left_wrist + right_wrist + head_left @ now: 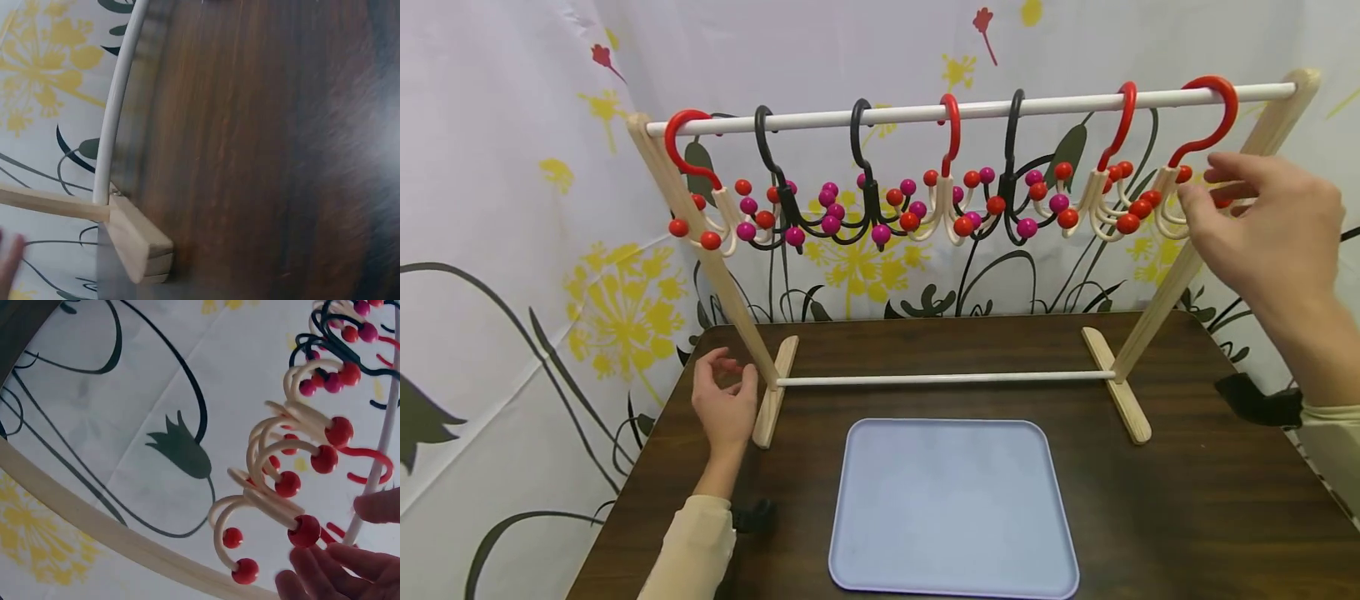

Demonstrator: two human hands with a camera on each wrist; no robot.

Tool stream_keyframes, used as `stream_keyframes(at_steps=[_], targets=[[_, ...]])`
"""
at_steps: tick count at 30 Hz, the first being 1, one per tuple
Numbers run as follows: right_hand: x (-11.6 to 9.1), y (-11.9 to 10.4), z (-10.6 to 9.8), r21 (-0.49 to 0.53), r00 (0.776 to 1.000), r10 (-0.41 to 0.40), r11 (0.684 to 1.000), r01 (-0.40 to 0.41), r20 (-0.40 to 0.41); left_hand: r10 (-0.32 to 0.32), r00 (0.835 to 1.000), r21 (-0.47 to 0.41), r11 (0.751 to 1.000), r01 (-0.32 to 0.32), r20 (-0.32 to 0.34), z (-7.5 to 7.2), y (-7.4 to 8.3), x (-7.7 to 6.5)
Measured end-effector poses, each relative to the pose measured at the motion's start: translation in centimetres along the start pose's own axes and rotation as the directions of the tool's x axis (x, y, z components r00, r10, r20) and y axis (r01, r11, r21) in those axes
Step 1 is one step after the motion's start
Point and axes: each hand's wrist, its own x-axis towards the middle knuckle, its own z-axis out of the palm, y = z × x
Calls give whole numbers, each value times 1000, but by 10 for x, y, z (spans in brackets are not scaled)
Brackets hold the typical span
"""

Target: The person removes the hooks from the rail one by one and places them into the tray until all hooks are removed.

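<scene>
Hook hangers with ball-tipped prongs hang in a row from the white rail of a wooden rack [910, 118]; some have red hooks and cream prongs, others are black. My right hand [1273, 225] is raised beside the rightmost red-hooked hanger [1171, 179]. In the right wrist view, the right thumb [378, 506] stands apart from the fingers, which are close to a red ball [304, 531]; whether they touch it I cannot tell. My left hand [725, 404], loosely curled and holding nothing, is beside the rack's left foot [775, 392].
A pale blue tray [955, 508] lies on the dark wooden table [1195, 500] in front of the rack. A thin white crossbar [947, 379] joins the rack's feet low down. Behind stands a flower-patterned curtain [512, 208].
</scene>
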Motion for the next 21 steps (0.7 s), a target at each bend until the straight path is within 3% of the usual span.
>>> stream_keyframes(at_steps=[2, 5, 8, 12, 21], targets=[[7, 4, 1, -26, 994, 77, 997, -75, 79, -84, 990, 73, 995, 75, 117, 3, -5, 3], [17, 10, 6, -43, 977, 133, 991, -127, 170, -154, 954, 171, 979, 112, 259, 9, -12, 9], [23, 15, 12, -40, 964, 150, 989, -145, 220, -172, 932, 198, 974, 112, 319, 14, -15, 13], [28, 21, 18, 4, 951, 160, 986, -167, 265, -163, 933, 212, 972, 97, 320, 20, -21, 16], [32, 25, 25, 36, 944, 188, 978, -206, 272, -94, 972, 201, 978, 50, 215, 30, -37, 15]])
